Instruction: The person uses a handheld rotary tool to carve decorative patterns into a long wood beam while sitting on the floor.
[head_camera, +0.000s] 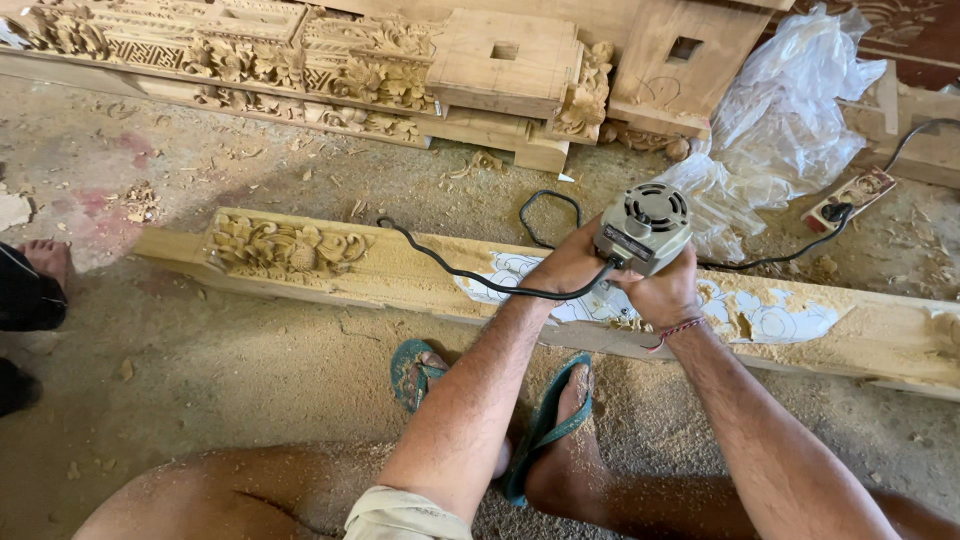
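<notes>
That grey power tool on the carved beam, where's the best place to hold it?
Grip the grey power tool round its upright body, one hand from each side, as the left hand and right hand do. Its vented cap faces up, and its cord trails left.

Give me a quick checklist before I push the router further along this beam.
1. Both hands on router: left hand, right hand grip it. Ok.
2. Cord off the cutting path: it crosses the beam beside the pattern. Not ok.
3. Feet away from the bit: below the beam. Ok.
4. Plug in power strip: seated. Ok.
5. Bit condition: hidden. Cannot tell.
</notes>
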